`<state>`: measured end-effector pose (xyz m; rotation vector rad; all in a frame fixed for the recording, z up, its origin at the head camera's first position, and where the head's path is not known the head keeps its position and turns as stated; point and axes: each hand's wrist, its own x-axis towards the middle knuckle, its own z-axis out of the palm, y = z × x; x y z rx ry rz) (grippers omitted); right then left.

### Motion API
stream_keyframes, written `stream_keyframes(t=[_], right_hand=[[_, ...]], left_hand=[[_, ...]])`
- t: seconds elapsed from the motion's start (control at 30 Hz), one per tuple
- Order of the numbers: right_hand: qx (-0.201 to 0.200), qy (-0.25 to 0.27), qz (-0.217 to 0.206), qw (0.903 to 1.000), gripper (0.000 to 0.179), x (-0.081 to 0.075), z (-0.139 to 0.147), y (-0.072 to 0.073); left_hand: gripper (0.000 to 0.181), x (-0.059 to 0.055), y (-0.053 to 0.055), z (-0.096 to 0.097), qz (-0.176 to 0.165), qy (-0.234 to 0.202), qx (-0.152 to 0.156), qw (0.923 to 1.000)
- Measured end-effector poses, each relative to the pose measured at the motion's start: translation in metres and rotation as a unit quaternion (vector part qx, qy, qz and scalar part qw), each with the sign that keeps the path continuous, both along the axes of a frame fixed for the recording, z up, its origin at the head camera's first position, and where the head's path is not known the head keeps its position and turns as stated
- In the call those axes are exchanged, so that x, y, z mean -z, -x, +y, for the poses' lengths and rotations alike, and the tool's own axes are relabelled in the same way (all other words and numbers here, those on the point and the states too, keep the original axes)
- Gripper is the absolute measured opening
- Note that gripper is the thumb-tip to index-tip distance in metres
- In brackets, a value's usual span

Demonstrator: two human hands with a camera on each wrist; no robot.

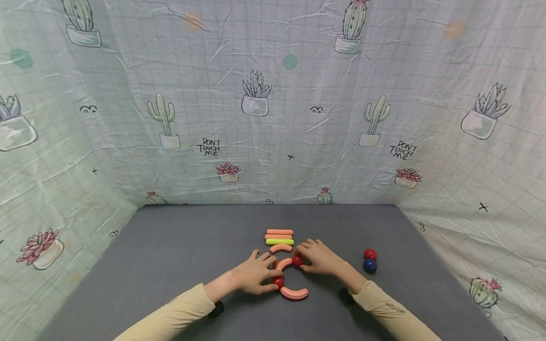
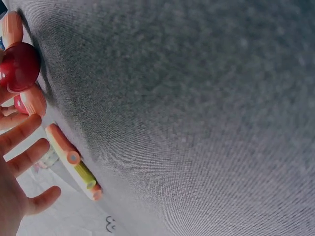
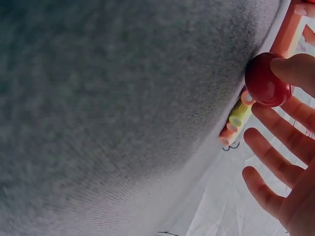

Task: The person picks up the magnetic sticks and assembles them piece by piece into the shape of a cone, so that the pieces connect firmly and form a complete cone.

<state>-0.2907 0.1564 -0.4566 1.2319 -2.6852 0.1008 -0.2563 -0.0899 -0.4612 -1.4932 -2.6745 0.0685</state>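
Note:
My left hand [image 1: 254, 273] pinches a glossy red ball [image 1: 278, 282] between thumb and finger, with the other fingers spread. My right hand [image 1: 319, 258] pinches another red ball [image 3: 268, 79]; its remaining fingers fan out in the right wrist view. A curved orange tube [image 1: 283, 264] bridges the two balls, its ends right at them. From the left-hand ball, a second curved orange tube [image 1: 294, 293] runs toward the near side. Just beyond the hands lies a third curved orange tube [image 1: 280, 248], touching neither hand.
Behind the third curve, two straight orange tubes [image 1: 279, 232] and a yellow-green tube [image 1: 279, 242] lie side by side. A loose red ball [image 1: 370, 255] and a blue ball [image 1: 370, 266] sit right of the right hand on the grey tabletop [image 1: 192, 237]. Cactus-print cloth [image 1: 273, 128] surrounds the table.

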Motion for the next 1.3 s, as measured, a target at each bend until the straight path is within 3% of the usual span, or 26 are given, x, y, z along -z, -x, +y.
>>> stream_keyframes(t=[0.23,0.47,0.6,1.03,1.3], right_hand=[[-0.017,0.026,-0.003,0.9995,0.029,-0.003,-0.005,0.001],[-0.005,0.023,-0.013,0.9996,0.025,-0.002,-0.011,0.005],[-0.004,0.023,-0.009,0.9997,0.024,-0.001,-0.013,0.007],[-0.013,0.028,0.089,0.9956,0.016,0.001,-0.023,0.021],[-0.008,0.002,0.109,0.994,0.012,0.003,-0.033,0.029]], left_hand=[[0.038,-0.001,-0.003,-0.002,0.007,0.002,0.008,0.9999],[0.038,-0.002,-0.008,-0.003,0.045,-0.011,0.033,0.9984],[0.037,-0.001,-0.009,-0.003,0.045,-0.02,0.041,0.9979],[0.038,0.001,-0.008,-0.005,0.049,-0.022,0.037,0.9979],[0.035,0.0,-0.01,-0.003,0.051,-0.028,0.037,0.9976]])
